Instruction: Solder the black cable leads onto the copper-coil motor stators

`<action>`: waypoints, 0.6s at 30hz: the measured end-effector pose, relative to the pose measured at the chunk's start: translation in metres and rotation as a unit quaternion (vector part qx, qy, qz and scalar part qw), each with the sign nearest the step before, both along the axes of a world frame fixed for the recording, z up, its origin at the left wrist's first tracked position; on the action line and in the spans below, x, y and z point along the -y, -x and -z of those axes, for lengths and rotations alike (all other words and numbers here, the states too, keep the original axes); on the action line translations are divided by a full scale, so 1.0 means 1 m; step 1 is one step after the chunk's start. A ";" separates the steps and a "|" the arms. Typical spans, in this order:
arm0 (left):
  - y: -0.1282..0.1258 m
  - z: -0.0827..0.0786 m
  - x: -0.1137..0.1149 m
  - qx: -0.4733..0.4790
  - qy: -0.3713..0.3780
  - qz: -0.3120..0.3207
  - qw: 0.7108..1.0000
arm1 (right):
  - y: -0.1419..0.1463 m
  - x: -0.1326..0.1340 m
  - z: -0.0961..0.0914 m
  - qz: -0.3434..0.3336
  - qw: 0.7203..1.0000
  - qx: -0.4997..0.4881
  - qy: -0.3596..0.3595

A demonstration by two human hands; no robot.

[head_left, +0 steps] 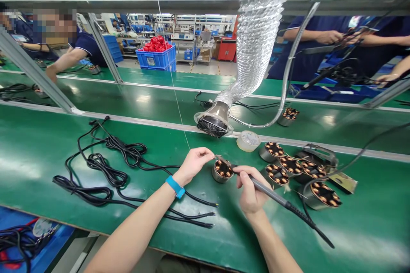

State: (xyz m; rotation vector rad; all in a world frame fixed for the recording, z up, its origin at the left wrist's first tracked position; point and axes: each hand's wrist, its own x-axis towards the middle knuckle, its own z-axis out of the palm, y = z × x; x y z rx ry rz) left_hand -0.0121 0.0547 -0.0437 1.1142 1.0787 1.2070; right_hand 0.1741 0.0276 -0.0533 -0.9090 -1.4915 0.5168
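My right hand (250, 190) grips a soldering iron (272, 197) like a pen, its tip touching the top of a small round stator with copper coils (222, 171) on the green bench (48, 158). My left hand (193, 164), with a blue wristband, is pinched on a thin solder wire (174, 89) that runs up out of the top of the view, its end held at the same stator.
Several more copper-wound stators (290, 166) lie right of my hands, beside a metal iron stand (317, 155) and a solder spool (249, 140). A foil fume duct with fan (214, 121) hangs just behind. Black cables (109, 170) lie left. Other people work across the belt.
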 end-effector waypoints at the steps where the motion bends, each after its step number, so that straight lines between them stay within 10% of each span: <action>1: 0.000 0.000 0.000 0.000 -0.001 0.000 1.000 | 0.000 0.000 0.000 0.001 1.000 0.000 0.001; 18: 0.001 -0.002 0.000 -0.013 -0.010 -0.006 1.000 | 0.005 0.003 -0.006 0.021 0.996 -0.089 0.015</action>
